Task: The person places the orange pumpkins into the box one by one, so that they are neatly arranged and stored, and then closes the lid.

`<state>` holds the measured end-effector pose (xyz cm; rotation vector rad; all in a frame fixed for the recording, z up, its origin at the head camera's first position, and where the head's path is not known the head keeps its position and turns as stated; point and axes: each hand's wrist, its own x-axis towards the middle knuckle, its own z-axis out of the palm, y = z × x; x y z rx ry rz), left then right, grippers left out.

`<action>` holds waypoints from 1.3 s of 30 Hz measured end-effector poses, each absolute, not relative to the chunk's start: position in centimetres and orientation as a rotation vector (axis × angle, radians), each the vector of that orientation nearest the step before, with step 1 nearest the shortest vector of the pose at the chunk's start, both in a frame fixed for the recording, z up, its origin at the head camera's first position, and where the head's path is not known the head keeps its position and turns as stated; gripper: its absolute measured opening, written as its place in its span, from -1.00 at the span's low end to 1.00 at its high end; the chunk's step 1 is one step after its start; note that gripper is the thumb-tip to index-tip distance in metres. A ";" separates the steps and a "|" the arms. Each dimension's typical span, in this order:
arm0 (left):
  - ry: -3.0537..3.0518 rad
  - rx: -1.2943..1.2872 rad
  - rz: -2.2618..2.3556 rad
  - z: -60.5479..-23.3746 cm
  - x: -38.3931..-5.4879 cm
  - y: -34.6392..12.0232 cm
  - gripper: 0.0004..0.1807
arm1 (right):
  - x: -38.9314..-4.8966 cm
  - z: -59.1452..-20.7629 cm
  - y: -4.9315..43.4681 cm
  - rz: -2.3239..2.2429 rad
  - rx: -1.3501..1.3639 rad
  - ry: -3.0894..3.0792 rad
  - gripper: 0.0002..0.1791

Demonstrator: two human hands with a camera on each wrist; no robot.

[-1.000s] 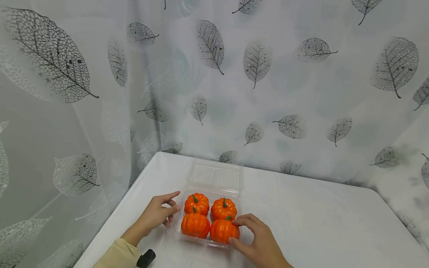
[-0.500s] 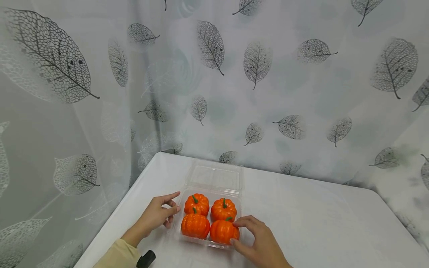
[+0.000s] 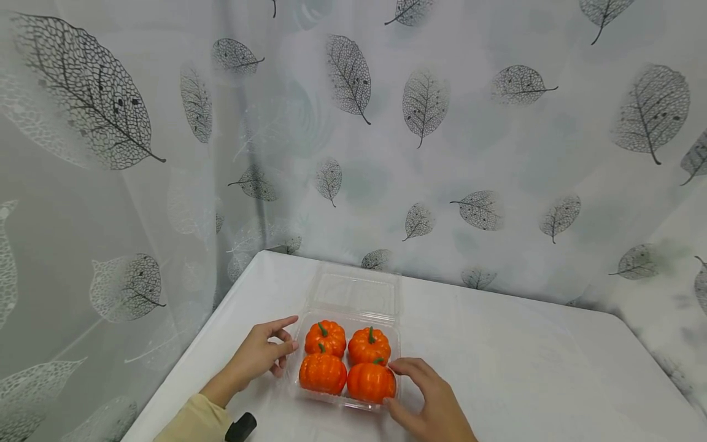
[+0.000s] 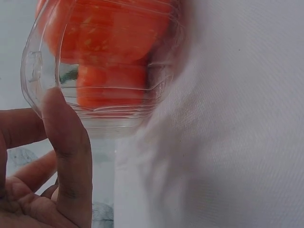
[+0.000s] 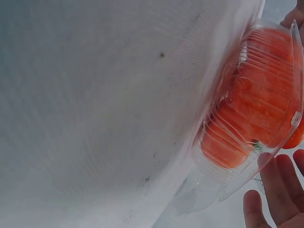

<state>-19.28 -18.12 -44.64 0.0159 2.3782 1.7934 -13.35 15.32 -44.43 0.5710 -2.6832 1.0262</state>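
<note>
Several orange toy pumpkins, a front-left pumpkin (image 3: 323, 373) and a front-right pumpkin (image 3: 371, 382) among them, sit in a clear plastic clamshell container (image 3: 331, 399). Two more pumpkins, a back-left one (image 3: 326, 334) and a back-right one (image 3: 369, 345), lie behind them with green stems up. My left hand (image 3: 258, 353) is at the container's left side; in the left wrist view its thumb (image 4: 61, 114) and a finger pinch the rim. My right hand (image 3: 428, 399) is beside the front-right pumpkin at the right rim, fingers spread and holding nothing; its thumb is near the front corner.
The container's lid (image 3: 356, 291) lies folded back behind the base. A white cloth (image 3: 525, 356) covers the table, and a leaf-patterned curtain (image 3: 386, 172) hangs behind and to the left. A black object (image 3: 240, 426) is by the left sleeve (image 3: 196, 420).
My right hand has let go of the front-right pumpkin and drawn slightly to the right. The left hand and the container look almost unchanged.
</note>
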 end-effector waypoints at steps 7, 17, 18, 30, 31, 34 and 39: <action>2.376 0.026 1.774 -44.5 -19.4 -18.2 -0.31 | -13.2 -44.2 15.7 1.053 0.502 -2.648 -0.50; 2.423 -0.051 1.734 -44.6 -19.9 -18.2 -0.34 | -13.6 -44.0 16.1 1.081 0.485 -2.635 -0.47; 2.439 -0.059 1.731 -44.5 -20.0 -18.2 -0.34 | -13.6 -44.1 16.1 1.071 0.500 -2.625 -0.47; 2.599 0.014 1.673 -41.7 -21.8 -18.4 -0.29 | -16.0 -42.2 16.4 1.088 0.648 -2.516 -0.41; 2.607 0.042 1.691 -41.4 -22.1 -18.4 -0.29 | -16.2 -41.9 16.4 1.080 0.652 -2.513 -0.40; 2.633 0.173 1.789 -40.2 -22.7 -18.5 -0.28 | -17.2 -40.9 16.3 1.058 0.694 -2.473 -0.39; 2.646 0.525 2.021 -38.1 -23.6 -18.4 -0.36 | -18.8 -38.7 16.3 1.046 0.732 -2.390 -0.35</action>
